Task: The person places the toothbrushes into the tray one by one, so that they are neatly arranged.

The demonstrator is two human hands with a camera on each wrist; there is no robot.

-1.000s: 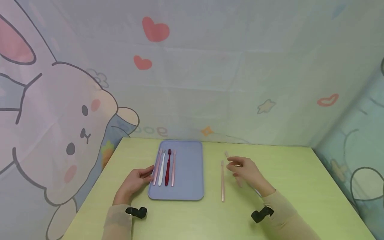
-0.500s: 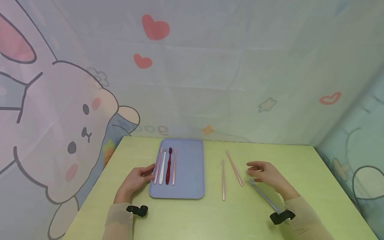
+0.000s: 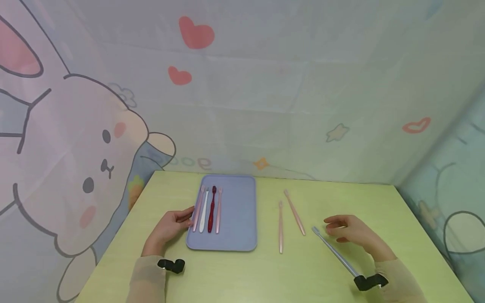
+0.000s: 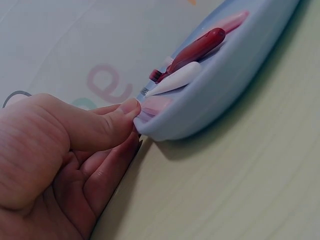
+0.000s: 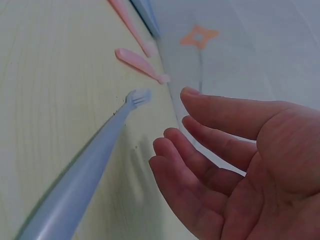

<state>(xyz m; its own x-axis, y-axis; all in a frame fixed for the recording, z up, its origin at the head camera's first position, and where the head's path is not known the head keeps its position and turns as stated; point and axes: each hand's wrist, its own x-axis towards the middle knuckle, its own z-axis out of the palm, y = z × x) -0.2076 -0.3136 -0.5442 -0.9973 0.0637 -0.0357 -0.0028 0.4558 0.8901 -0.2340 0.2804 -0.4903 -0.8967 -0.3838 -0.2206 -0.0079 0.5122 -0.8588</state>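
Note:
My left hand (image 3: pixel 169 229) pinches the left rim of a lavender-blue tray (image 3: pixel 238 214); in the left wrist view the thumb lies on the rim with fingers below. Side by side in the tray's left half lie a pink toothbrush (image 3: pixel 198 209), a white toothbrush (image 3: pixel 203 214), a dark red toothbrush (image 3: pixel 211 212) and another pink toothbrush (image 3: pixel 219 212). My right hand (image 3: pixel 356 231) hovers with loosely bent fingers, holding nothing. Nearest to it is a grey-blue toothbrush (image 3: pixel 335 251), slanting on the table, its lower end hidden behind the wrist camera.
Between the tray and the right hand, two light pink toothbrushes lie on the yellow-green table (image 3: pixel 288 277): one upright in view (image 3: pixel 281 229), one slanted (image 3: pixel 294 212). A patterned cloth backdrop (image 3: pixel 273 105) rises along the table's back edge.
My right hand has moved right, away from the slanted pink toothbrush, uncovering it and the grey-blue toothbrush. The left hand stays at the tray rim.

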